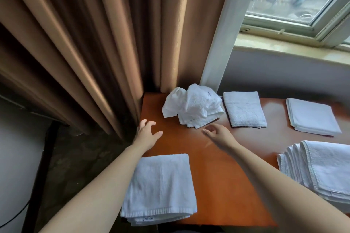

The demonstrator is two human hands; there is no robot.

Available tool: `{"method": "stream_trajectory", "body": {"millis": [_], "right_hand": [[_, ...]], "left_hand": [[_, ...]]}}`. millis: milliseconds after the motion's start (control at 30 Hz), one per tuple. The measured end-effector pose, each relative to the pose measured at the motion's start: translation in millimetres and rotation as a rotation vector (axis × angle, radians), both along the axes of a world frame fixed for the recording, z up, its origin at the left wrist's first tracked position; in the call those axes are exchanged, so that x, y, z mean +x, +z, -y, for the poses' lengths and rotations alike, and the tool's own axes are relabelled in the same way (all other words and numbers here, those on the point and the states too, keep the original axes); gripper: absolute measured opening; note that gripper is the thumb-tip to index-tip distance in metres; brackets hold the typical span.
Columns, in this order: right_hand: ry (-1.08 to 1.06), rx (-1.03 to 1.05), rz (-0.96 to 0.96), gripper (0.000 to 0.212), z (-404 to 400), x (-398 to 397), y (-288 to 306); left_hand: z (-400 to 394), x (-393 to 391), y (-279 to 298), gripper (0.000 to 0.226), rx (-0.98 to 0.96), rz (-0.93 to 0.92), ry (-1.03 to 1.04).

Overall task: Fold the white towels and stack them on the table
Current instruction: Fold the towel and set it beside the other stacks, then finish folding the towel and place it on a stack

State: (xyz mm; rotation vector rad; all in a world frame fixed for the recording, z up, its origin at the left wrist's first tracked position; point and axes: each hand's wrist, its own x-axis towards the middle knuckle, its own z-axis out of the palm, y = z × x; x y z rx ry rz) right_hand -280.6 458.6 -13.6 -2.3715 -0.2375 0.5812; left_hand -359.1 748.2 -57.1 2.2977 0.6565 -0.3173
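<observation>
A crumpled heap of white towels (193,108) lies at the far left of the orange-brown table (223,166). My left hand (147,132) hovers over the table's left edge, fingers spread, holding nothing. My right hand (217,134) reaches toward the heap's near edge with relaxed fingers, just short of it. A folded white towel (161,189) lies at the near left under my left forearm. Two more folded towels (244,108) (312,117) lie along the far side. A stack of folded towels (320,170) sits at the right.
Brown curtains (94,43) hang at the table's left and back. A white window frame (217,43) and sill (284,47) stand behind the table. Floor shows at the left, below the table edge.
</observation>
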Motion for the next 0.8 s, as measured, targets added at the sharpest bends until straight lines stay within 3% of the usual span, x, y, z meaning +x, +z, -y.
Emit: {"method": "stream_trajectory", "body": {"millis": [133, 267, 533, 667, 733, 800], "right_hand": [[-0.038, -0.007, -0.074, 0.029, -4.9, 38.0, -10.7], [-0.100, -0.030, -0.058, 0.039, -8.5, 73.3, -27.9], [-0.252, -0.011, 0.013, 0.058, -31.1, 151.8, -37.2], [-0.326, 0.073, -0.186, 0.032, -40.5, 180.5, -49.5], [-0.330, 0.123, -0.228, 0.041, -42.4, 187.7, -54.2], [-0.322, 0.138, -0.230, 0.033, -40.4, 190.0, -55.9]], "left_hand": [[7.5, 29.7, -1.3, 0.046, 0.008, -0.043, 0.002], [23.1, 59.2, 0.0, 0.050, 0.146, -0.099, 0.075], [73.5, 144.9, 5.8, 0.038, 0.104, 0.010, 0.031], [101.2, 178.0, 2.4, 0.028, 0.120, -0.012, 0.086], [105.5, 184.9, -1.6, 0.024, 0.140, -0.029, 0.129], [104.3, 186.7, -6.1, 0.020, 0.126, -0.029, 0.156]]}}
